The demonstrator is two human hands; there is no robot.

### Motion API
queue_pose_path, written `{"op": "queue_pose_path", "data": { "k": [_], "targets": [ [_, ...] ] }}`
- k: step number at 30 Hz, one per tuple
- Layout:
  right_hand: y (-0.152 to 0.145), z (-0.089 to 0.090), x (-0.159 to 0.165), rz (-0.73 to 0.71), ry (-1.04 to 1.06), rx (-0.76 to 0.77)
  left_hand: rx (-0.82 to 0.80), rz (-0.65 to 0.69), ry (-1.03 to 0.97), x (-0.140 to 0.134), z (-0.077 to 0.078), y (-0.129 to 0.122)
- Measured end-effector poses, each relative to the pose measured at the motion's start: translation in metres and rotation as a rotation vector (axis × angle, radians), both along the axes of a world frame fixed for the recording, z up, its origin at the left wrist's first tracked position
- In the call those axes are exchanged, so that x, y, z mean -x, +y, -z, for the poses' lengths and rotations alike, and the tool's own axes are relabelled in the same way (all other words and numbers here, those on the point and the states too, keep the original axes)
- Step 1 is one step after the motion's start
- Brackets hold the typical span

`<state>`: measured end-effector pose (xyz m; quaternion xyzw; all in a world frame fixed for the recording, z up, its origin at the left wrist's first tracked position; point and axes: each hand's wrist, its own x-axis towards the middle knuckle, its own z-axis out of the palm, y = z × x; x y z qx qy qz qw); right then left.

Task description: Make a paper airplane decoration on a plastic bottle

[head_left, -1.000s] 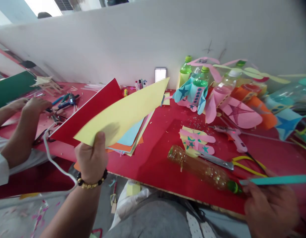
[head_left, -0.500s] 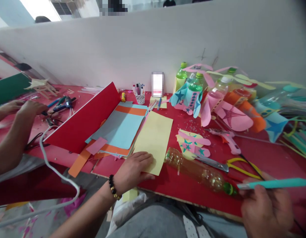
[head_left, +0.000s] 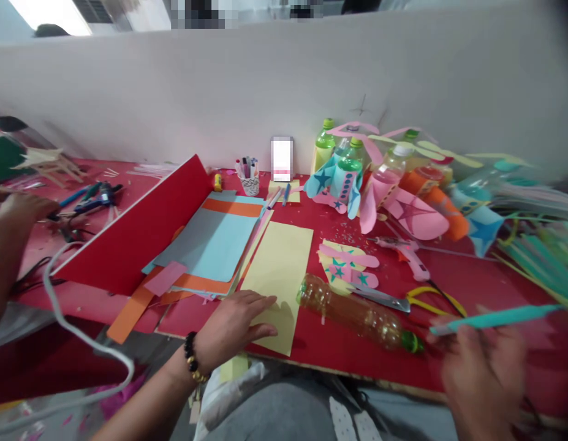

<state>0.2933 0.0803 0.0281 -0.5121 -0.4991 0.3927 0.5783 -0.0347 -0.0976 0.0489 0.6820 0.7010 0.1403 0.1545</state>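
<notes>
My left hand [head_left: 235, 324], with a beaded bracelet at the wrist, lies with fingers stretched out on a pale yellow sheet of paper [head_left: 284, 263]. The sheet reaches close to the table's front edge. In my right hand [head_left: 486, 373], blurred at the right, is a turquoise pen [head_left: 499, 317], its tip pointing left. Between the hands lies a clear brownish plastic bottle [head_left: 352, 312] with a green cap. Just behind it are scissors [head_left: 416, 300] with yellow handles and pink paper strips with green stars [head_left: 348, 269].
A stack of blue and orange paper [head_left: 219, 239] lies beside a red upright board [head_left: 141, 226]. Several bottle planes [head_left: 389, 184] stand at the back right, near a pink glue gun [head_left: 407, 254]. A marker cup [head_left: 250, 184] is at the back. Another person's hand [head_left: 17, 211] works at the left.
The yellow sheet has slid toward the front edge under my left hand. The pen stays in my right hand, now slightly more tilted. The view has shifted a little to the right.
</notes>
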Motion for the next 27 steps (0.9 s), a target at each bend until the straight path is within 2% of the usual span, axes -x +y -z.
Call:
{"op": "queue_pose_path", "data": {
  "k": [3,6,9,13,15,18,23,27],
  "targets": [
    [0.004,-0.002,-0.003,-0.050,0.118,0.029,-0.045,-0.017,-0.011,0.001,-0.003,0.003],
    [-0.002,-0.013,0.000,-0.115,0.209,0.067,-0.134,-0.022,-0.067,-0.006,-0.013,0.015],
    [-0.019,-0.028,0.012,-0.227,0.263,0.089,-0.228,0.009,-0.160,-0.031,-0.031,0.036],
    [-0.048,-0.041,0.036,-0.441,0.277,0.143,-0.282,0.192,-0.252,-0.078,-0.046,0.064],
    [-0.058,-0.041,0.044,-0.501,0.256,0.148,-0.266,0.275,-0.248,-0.097,-0.047,0.073],
    [-0.062,-0.039,0.048,-0.527,0.236,0.111,-0.231,0.307,-0.200,-0.111,-0.043,0.075],
    [-0.065,-0.038,0.052,-0.520,0.231,0.062,-0.233,0.292,-0.187,-0.113,-0.038,0.068],
    [-0.064,-0.052,0.059,-0.498,0.217,0.050,-0.241,0.279,-0.178,-0.112,-0.041,0.065]
  ]
}}
